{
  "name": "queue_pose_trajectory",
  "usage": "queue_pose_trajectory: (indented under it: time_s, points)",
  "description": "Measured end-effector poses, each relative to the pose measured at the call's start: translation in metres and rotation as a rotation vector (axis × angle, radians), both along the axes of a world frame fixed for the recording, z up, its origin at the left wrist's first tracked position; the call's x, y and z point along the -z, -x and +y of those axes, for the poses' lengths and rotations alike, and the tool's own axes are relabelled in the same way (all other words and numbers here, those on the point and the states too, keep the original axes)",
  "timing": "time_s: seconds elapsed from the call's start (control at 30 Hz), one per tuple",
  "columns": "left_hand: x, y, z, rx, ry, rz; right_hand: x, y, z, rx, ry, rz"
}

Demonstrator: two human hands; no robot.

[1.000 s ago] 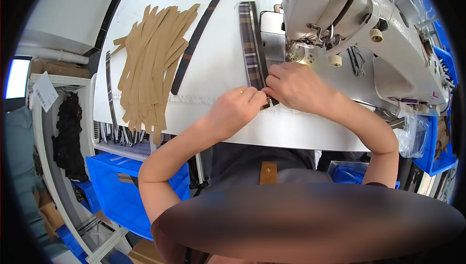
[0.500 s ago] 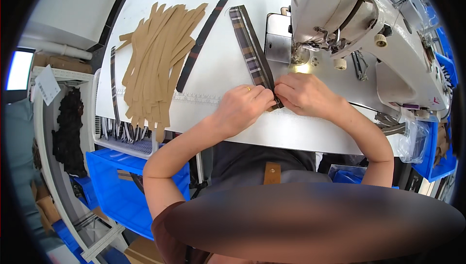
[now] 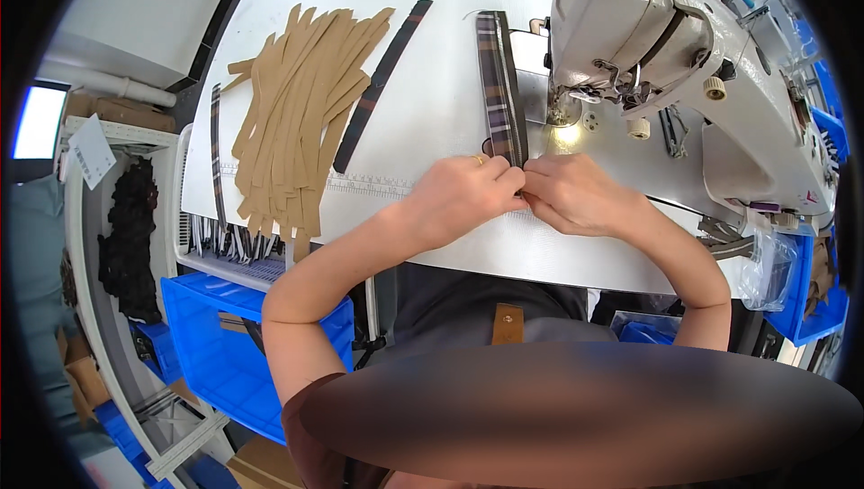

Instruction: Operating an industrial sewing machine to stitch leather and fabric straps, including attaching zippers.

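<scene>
A plaid fabric strip (image 3: 491,75) with what looks like a dark zipper tape along its right side lies lengthwise on the white table, left of the sewing machine's needle. Both my hands pinch its near end. My left hand (image 3: 461,199), with a ring on one finger, has its fingers closed on the left side of that end. Opposite it, my right hand (image 3: 578,194) is closed on the right side, the fingertips nearly meeting. My fingers hide the very end of the strip. A loose thread curls from its far end.
The white sewing machine (image 3: 630,30) stands at right, its lamp lit. Tan strips (image 3: 301,120) are heaped at left, between a dark strip (image 3: 382,89) and a narrow plaid strip (image 3: 216,152). A blue bin (image 3: 220,354) stands below the table's left edge; zipper-like strips (image 3: 724,239) lie far right.
The plaid strip's far end has swung right, so it now lies nearly straight away from me. Both hands have shifted slightly right, still pinching its near end.
</scene>
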State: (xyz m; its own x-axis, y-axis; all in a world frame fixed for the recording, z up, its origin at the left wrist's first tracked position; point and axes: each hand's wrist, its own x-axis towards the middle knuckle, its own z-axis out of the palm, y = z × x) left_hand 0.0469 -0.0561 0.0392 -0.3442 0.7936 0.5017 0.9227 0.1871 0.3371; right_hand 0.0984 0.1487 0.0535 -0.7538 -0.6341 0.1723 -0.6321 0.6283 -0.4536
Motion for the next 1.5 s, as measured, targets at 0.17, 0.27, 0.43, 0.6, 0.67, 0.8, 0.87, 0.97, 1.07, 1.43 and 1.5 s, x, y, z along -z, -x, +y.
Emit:
queue_pose_trajectory:
  time_s: [0.17, 0.27, 0.43, 0.6, 0.67, 0.8, 0.87, 0.97, 1.07, 1.43, 1.5]
  points:
    - [-0.002, 0.002, 0.006, 0.187, 0.243, 0.075, 0.01, 0.001, 0.007, -0.04, 0.111, -0.038]
    - [-0.001, 0.006, 0.011, 0.304, 0.09, -0.13, 0.017, 0.001, 0.013, -0.066, 0.248, -0.035]
    - [-0.004, 0.007, 0.005, 0.358, 0.089, -0.362, 0.019, -0.005, 0.017, 0.026, 0.492, -0.345]
    - [-0.007, 0.002, -0.002, 0.34, 0.099, -0.447, 0.017, -0.008, 0.013, 0.039, 0.573, -0.422]
    - [-0.007, -0.001, -0.004, 0.339, 0.099, -0.451, 0.018, -0.008, 0.013, 0.038, 0.588, -0.446]
    - [-0.008, -0.002, -0.005, 0.333, 0.092, -0.498, 0.02, -0.009, 0.013, 0.027, 0.578, -0.472]
    - [-0.008, -0.003, -0.006, 0.328, 0.112, -0.49, 0.02, -0.01, 0.013, 0.028, 0.587, -0.484]
    - [-0.008, -0.004, -0.006, 0.34, 0.081, -0.489, 0.015, -0.009, 0.012, 0.032, 0.581, -0.499]
    - [-0.008, -0.006, -0.007, 0.325, 0.082, -0.484, 0.011, -0.008, 0.013, 0.016, 0.552, -0.506]
    - [-0.015, -0.013, -0.027, 0.33, 0.084, -0.536, 0.022, -0.011, 0.041, 0.211, 0.711, -0.57]
    - [-0.023, -0.014, -0.049, 0.167, 0.225, -0.601, 0.01, -0.008, 0.053, 0.327, 0.745, -0.584]
